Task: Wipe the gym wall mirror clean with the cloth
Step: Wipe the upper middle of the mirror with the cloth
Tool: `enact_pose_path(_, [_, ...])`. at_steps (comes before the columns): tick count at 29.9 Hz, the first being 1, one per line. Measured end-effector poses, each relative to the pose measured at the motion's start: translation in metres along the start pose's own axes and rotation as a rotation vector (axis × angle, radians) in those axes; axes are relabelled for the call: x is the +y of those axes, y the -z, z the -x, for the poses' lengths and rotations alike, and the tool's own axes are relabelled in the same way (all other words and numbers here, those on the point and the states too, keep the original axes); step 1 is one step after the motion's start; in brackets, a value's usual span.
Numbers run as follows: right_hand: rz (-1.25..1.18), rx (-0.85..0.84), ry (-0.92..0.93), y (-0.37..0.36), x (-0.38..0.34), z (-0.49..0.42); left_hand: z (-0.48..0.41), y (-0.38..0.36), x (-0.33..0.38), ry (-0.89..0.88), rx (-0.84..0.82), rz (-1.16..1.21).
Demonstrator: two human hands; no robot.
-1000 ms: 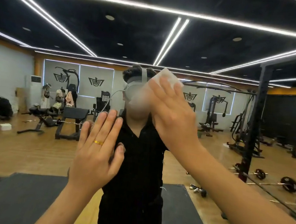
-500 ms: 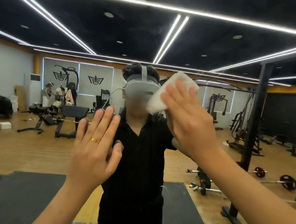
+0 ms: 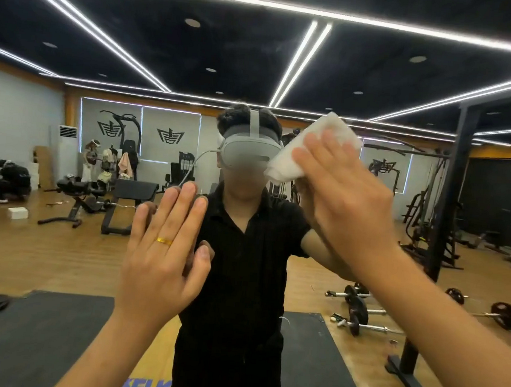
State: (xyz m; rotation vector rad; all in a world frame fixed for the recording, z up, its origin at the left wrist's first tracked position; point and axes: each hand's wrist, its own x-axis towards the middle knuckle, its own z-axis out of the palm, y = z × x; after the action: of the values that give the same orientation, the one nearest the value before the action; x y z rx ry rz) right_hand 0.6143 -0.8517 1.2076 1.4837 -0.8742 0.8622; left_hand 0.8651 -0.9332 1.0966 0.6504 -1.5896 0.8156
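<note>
Your right hand [image 3: 350, 202] lies flat with its fingers straight and spread, pressing the white cloth [image 3: 308, 148] against the mirror [image 3: 55, 252]. The cloth sits folded under your fingertips and sticks out past them, up and to the left of that hand. Nothing is curled round it; the palm and fingers only press on it.

Your left hand [image 3: 164, 256] is lower and to the left of the right one, well apart from the cloth. It is released too, with fingers straight and close together and the palm toward the glass, holding nothing. A gold ring [image 3: 164, 241] shows on one finger.

Between your two hands the glass reflects a person in a black shirt [image 3: 240, 270] wearing a grey headset [image 3: 249, 152]. Below your right forearm the reflection shows barbells [image 3: 358, 309] lying on the wooden floor, and above your left hand a black bench [image 3: 132, 200].
</note>
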Motion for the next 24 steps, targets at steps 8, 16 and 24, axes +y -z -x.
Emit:
enact_pose_path(8, [0.006,0.142,-0.228,0.019,0.043,-0.018,0.000,0.000,0.001,0.008,0.002,-0.003])
enact_pose_path(16, [-0.008,0.040,-0.234,0.015,0.038,-0.001,-0.002,0.003,0.002,0.022,-0.049,0.008])
enact_pose_path(24, [-0.008,0.126,-0.160,0.023,0.039,-0.011,-0.005,0.004,0.023,-0.008,-0.018,0.040])
